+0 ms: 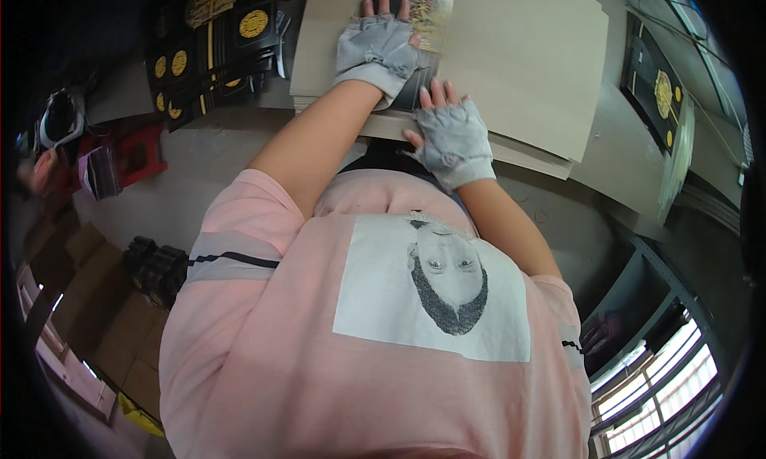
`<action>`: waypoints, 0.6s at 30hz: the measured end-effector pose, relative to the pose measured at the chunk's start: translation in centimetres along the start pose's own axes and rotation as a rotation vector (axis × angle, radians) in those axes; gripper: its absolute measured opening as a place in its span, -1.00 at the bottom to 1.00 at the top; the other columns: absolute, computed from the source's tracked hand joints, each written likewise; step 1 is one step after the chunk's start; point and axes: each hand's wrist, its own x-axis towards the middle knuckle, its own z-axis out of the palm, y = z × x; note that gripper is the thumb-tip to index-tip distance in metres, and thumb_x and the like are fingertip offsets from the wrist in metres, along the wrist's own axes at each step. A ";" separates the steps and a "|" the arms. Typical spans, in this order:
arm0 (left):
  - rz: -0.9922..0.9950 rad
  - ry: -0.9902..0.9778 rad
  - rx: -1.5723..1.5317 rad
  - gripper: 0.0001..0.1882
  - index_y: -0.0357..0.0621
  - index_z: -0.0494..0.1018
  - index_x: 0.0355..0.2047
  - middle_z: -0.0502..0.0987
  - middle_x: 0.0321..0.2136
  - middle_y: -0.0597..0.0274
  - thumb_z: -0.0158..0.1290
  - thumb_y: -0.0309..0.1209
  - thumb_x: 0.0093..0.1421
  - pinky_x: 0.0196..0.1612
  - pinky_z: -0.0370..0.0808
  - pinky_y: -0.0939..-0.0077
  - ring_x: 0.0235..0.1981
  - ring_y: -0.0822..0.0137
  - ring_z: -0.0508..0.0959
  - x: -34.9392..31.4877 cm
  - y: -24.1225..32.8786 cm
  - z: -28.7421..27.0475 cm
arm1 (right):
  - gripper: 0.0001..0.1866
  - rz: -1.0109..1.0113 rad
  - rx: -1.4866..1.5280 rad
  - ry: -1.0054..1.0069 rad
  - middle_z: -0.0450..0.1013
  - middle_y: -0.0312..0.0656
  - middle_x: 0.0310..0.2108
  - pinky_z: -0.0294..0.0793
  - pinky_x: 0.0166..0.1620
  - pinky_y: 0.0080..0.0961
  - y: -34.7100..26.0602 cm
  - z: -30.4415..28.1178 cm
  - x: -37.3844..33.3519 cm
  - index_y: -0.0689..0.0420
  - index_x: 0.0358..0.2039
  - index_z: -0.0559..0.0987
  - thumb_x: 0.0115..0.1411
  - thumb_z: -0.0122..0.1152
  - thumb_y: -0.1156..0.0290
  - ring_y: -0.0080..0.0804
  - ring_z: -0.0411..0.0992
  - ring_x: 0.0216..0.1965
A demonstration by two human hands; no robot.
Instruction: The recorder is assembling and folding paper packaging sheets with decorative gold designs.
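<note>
My left hand [377, 51], in a grey fingerless glove, lies flat with its fingers stretched out over a black printed sheet with a gold pattern [431, 20]. That sheet rests on a stack of large plain beige boards [527, 68] on the table. Gloved the same way, my right hand [451, 136] is spread near the front edge of the boards, beside the lower end of the black sheet. Neither hand grips anything. Part of the sheet is hidden under my left hand and wrist.
To the left lie stacked black pieces with gold round emblems [254, 24], near a metal tool [281, 48]. More black-and-gold sheets [658, 88] are piled at the right. A red stool [140, 152] and brown cartons [120, 331] stand at the lower left.
</note>
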 end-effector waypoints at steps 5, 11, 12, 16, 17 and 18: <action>0.020 0.026 0.003 -0.25 0.16 -0.01 0.54 -0.02 0.51 -0.14 -0.24 0.10 0.42 0.50 -0.06 -0.10 0.52 -0.20 0.00 -0.3 -0.2 -0.1 | -0.57 0.368 0.056 0.321 0.41 0.10 0.25 0.18 0.41 -0.04 5.8 2.1 -7.7 0.12 0.03 0.62 0.22 0.27 0.16 0.10 0.26 0.37; -0.001 -0.028 0.054 -0.25 0.12 0.02 0.53 0.00 0.51 -0.13 -0.24 0.09 0.42 0.51 -0.05 -0.07 0.51 -0.19 0.00 -0.3 0.1 -0.8 | -0.37 1.052 0.289 0.464 0.43 0.21 0.22 0.39 0.26 -0.06 19.0 1.8 -9.0 0.29 0.14 0.55 0.38 0.08 -0.04 0.18 0.39 0.25; 0.003 -0.036 0.043 -0.25 0.11 0.03 0.53 0.00 0.51 -0.12 -0.23 0.09 0.42 0.51 -0.05 -0.07 0.51 -0.19 0.00 -0.3 0.1 -0.8 | -0.35 1.063 0.312 0.339 0.47 0.23 0.17 0.43 0.22 -0.05 20.2 0.9 -8.6 0.29 0.11 0.58 0.36 0.09 -0.09 0.19 0.42 0.21; 0.014 -0.053 0.039 -0.25 0.11 0.03 0.53 0.00 0.51 -0.12 -0.22 0.08 0.42 0.50 -0.03 -0.07 0.51 -0.21 0.01 0.1 0.9 -1.2 | -0.33 1.140 0.283 0.144 0.55 0.27 0.02 0.46 0.15 0.03 25.6 2.4 -8.2 0.24 0.03 0.65 0.30 0.13 -0.17 0.21 0.49 0.12; 0.007 -0.052 0.037 -0.25 0.11 0.03 0.53 0.00 0.51 -0.12 -0.22 0.08 0.42 0.50 -0.03 -0.07 0.51 -0.21 0.01 0.0 0.7 -1.1 | -0.33 1.134 0.280 0.144 0.55 0.27 0.02 0.46 0.15 0.03 25.4 2.0 -8.0 0.24 0.03 0.65 0.30 0.13 -0.17 0.21 0.49 0.12; 0.012 -0.040 0.032 -0.26 0.11 0.03 0.53 0.00 0.51 -0.12 -0.21 0.08 0.42 0.50 -0.03 -0.08 0.51 -0.21 0.00 -0.1 0.4 -0.9 | -0.33 1.141 0.312 0.107 0.55 0.26 0.03 0.45 0.16 0.03 24.8 1.0 -7.5 0.25 0.04 0.65 0.30 0.13 -0.17 0.19 0.49 0.13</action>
